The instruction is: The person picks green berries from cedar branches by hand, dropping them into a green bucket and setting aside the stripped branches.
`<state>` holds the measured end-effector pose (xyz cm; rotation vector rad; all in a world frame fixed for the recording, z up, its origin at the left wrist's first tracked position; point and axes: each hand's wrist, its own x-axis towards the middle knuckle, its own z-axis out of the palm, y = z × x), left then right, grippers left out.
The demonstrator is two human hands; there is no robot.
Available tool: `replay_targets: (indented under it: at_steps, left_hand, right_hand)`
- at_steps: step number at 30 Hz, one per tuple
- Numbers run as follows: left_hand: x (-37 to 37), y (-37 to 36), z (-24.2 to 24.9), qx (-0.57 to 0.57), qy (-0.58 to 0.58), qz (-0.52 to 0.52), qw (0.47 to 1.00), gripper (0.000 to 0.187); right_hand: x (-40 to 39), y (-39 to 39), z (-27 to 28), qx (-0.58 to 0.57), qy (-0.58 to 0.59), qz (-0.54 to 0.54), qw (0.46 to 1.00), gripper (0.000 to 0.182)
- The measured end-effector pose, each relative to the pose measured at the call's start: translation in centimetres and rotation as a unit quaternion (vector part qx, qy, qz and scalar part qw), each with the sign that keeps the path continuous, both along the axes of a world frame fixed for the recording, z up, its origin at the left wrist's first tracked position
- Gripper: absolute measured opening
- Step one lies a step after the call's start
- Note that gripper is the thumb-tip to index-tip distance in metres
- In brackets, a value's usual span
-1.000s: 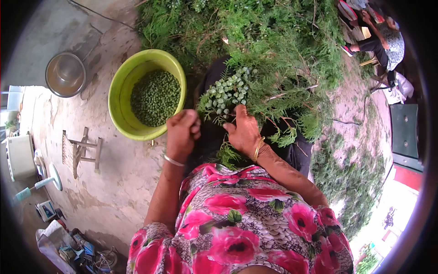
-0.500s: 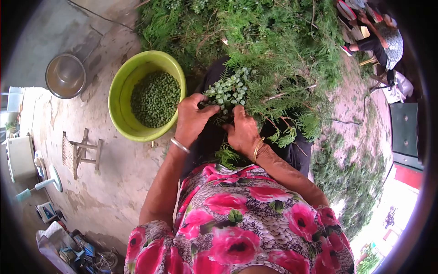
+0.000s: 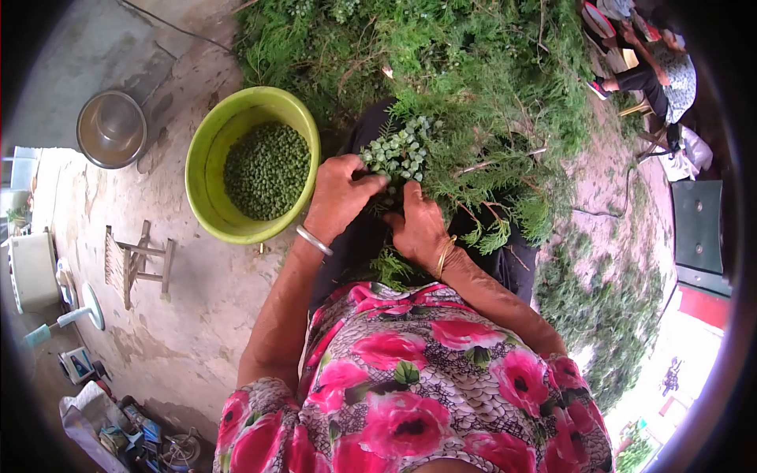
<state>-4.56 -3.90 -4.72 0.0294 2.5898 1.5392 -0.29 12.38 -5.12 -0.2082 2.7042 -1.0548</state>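
Note:
A cluster of pale green seed cones on an evergreen branch sits over my lap. My left hand, with a silver bangle, is closed at the cluster's left side, thumb and fingers pinching at the cones. My right hand, with gold bangles, is closed just below the cluster and grips the branch; its fingertips are partly hidden. Left of my hands stands a yellow-green tub that holds many loose green cones. A small green sprig shows below my right hand.
Cut evergreen branches are heaped in front and to the right. A metal basin and a small wooden stool stand on the concrete at left. Another person sits at the far right. Green scraps cover the ground at right.
My left hand has shifted slightly, its thumb now a little further into the cluster's lower left. My right hand stays in place. The view has moved very slightly.

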Motion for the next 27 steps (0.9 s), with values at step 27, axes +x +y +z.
replay_targets:
  at_steps: [27]
  left_hand:
    - [2.9,1.5,-0.7,0.127,0.126,0.091,0.980,0.023]
  right_hand:
    - [0.2,-0.1,0.1,-0.018,-0.009,-0.013,1.000,0.045]
